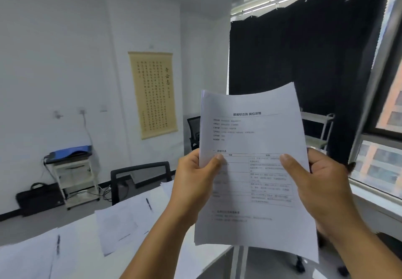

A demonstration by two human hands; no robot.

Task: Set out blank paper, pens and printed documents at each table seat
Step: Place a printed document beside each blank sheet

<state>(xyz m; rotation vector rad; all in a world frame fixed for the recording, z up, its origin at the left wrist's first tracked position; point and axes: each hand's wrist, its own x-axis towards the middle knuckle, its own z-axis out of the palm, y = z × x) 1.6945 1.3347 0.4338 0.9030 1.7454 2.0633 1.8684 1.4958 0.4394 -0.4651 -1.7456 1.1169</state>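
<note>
White office room: calligraphy scroll (153,95) on the far wall, black curtain (293,61) over the window on the right, small cart with a blue-topped device (70,151) in the left corner, mesh chairs behind the white bench (87,254).

Head view, only one. Both hands up in front of the camera, clear of the bench, holding a thin stack of printed documents (254,165). Left hand (195,176) pinches the left edge, thumb on the front face; right hand (322,183) clamps the right edge the same way, other fingers behind. Layered edges show at the top-left corner, so more than one sheet.

Bench below left already carries sheets at two spots, each with a pen: near one (58,244), far one (149,203). Papers there are blurred; can't tell blank from printed.

Handling, my read: stack is light and floppy, top bows without support. Sheets slide on each other, so peeling one set needs a thumb shear at a corner while the other hand keeps the edge pinched. Creases easily; lay flat, don't drop.
</note>
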